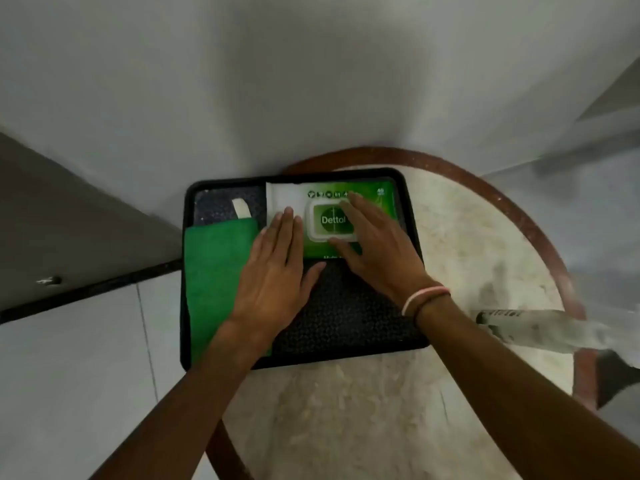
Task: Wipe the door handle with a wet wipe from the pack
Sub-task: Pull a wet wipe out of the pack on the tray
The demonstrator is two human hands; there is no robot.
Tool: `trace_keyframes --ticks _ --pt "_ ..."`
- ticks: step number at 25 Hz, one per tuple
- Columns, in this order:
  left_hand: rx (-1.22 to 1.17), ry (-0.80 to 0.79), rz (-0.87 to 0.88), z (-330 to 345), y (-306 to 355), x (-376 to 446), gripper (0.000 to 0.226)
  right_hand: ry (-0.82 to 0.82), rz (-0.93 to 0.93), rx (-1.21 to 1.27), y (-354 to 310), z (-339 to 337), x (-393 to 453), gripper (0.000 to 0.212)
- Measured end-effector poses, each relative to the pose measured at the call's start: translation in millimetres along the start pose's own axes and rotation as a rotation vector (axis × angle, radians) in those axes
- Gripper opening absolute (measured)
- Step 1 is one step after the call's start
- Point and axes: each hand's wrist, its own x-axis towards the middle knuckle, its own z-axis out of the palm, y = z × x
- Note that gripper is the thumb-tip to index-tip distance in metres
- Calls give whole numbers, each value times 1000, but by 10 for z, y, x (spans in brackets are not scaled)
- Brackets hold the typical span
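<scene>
Under both flat hands — left hand, right hand — wipe pack.

hands: 2, left hand and right hand | wipes pack: 1 (under the fingertips) | green cloth: 1 | black tray: 1 | round table: 1 | wrist bands: 2

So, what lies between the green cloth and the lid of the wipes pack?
In the head view, the left hand lies flat there, between the green cloth and the lid of the wipes pack.

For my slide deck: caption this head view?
Both hands, left and right, rest on a green wet-wipe pack in a black tray.
</scene>
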Motion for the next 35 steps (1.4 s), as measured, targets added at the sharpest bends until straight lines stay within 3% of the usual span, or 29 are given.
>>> trace_keyframes --ticks 6,9,10,12,15,18,21,26,31,35 --pt "22 124 15 305 20 105 96 7 -167 -192 162 80 205 61" --pt "47 133 33 279 3 108 99 122 -277 -302 142 -9 248 50" --pt "55 113 39 263 -10 114 99 183 -273 -286 136 -63 302 43" --pt "45 82 45 239 -16 102 99 138 -171 -187 117 -163 469 34" --pt "-9 76 38 192 -19 92 96 45 -30 202 180 -325 716 46" --pt "-90 215 29 117 9 141 75 20 -6 459 204 -413 799 60" --pt "-153 361 40 57 53 364 43 -18 30 517 229 -355 827 58" --pt "-122 360 123 22 115 620 25 -24 -4 537 248 -330 803 46" --pt "-488 392 37 -231 47 346 14 40 -3 537 205 -434 735 38" --pt "-881 337 -137 -781 24 -49 9 102 130 684 -22 -759 503 38"
